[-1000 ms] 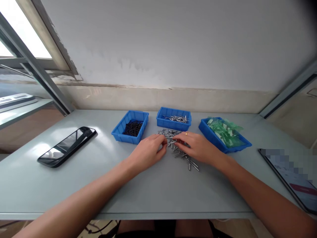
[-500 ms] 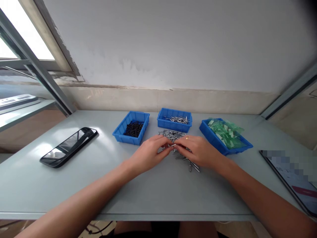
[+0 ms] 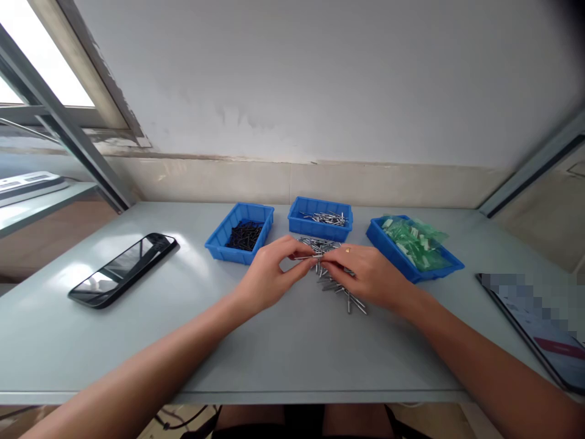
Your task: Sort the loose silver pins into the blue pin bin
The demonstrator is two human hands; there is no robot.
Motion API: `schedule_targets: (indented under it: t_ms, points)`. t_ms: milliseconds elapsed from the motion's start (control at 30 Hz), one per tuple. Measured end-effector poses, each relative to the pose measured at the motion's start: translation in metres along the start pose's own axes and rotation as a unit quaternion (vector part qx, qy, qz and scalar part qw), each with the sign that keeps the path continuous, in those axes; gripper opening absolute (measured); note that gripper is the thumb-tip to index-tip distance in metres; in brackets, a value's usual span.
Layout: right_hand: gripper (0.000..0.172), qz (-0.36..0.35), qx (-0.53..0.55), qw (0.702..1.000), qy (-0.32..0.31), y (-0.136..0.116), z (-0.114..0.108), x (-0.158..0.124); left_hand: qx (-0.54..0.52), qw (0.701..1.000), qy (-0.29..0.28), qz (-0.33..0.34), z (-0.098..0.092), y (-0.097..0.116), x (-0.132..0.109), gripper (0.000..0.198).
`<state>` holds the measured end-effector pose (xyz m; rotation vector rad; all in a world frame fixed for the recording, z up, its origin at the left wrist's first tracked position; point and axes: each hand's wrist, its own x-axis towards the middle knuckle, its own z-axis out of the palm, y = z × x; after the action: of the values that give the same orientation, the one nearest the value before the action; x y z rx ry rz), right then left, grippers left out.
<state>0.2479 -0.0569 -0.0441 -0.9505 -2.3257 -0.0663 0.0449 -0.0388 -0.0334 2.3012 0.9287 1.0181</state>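
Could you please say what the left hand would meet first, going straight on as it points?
Most likely the right hand, just across from it, though the depth between them is unclear.

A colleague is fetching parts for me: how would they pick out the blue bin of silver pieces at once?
On the far side of the grey table, near the wall, find the middle blue bin of three. It stands just beyond the loose metal pile. Its silver pieces set it apart: the left bin holds dark pieces, the right bin green packets.
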Motion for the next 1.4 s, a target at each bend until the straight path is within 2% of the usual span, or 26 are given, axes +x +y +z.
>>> schedule_targets:
  t_ms: [267,500,667,767,867,967,1167,1400]
  points:
    - [0.014,0.024,0.006,0.997,0.070,-0.0015,-0.0025,-0.0019,0.004,1.000,-0.012,-0.009,0.0013,-0.0025,-0.0002,0.011]
    - [0.016,-0.017,0.023,1.000,0.006,-0.0021,0.0004,0.0000,-0.011,1.000,-0.008,-0.007,0.0008,-0.0014,-0.0004,0.010]
    - [0.016,-0.030,0.014,0.999,-0.006,-0.0040,0.0011,-0.0001,-0.026,1.000,-0.008,0.003,0.0013,-0.0033,-0.0001,0.010]
    - [0.017,-0.022,0.018,1.000,0.006,-0.0036,-0.0002,-0.0008,-0.044,0.999,-0.004,-0.013,0.0022,-0.0039,0.0003,0.010]
    - [0.020,-0.006,0.026,0.999,0.039,-0.0024,-0.0020,-0.0014,-0.047,0.997,-0.042,-0.049,0.0038,-0.0036,-0.0001,0.010]
    - [0.024,-0.014,0.024,0.999,0.036,-0.0019,-0.0027,-0.0012,-0.026,0.996,-0.073,-0.054,0.0052,-0.0036,-0.0009,0.010]
    - [0.015,-0.014,0.008,1.000,0.027,0.0004,-0.0016,-0.0004,-0.003,0.997,-0.052,-0.049,0.0048,-0.0045,-0.0011,0.012]
    - [0.014,0.006,0.000,1.000,0.013,0.0004,-0.0029,0.0000,-0.007,0.999,-0.026,-0.029,0.0031,-0.0046,-0.0007,0.010]
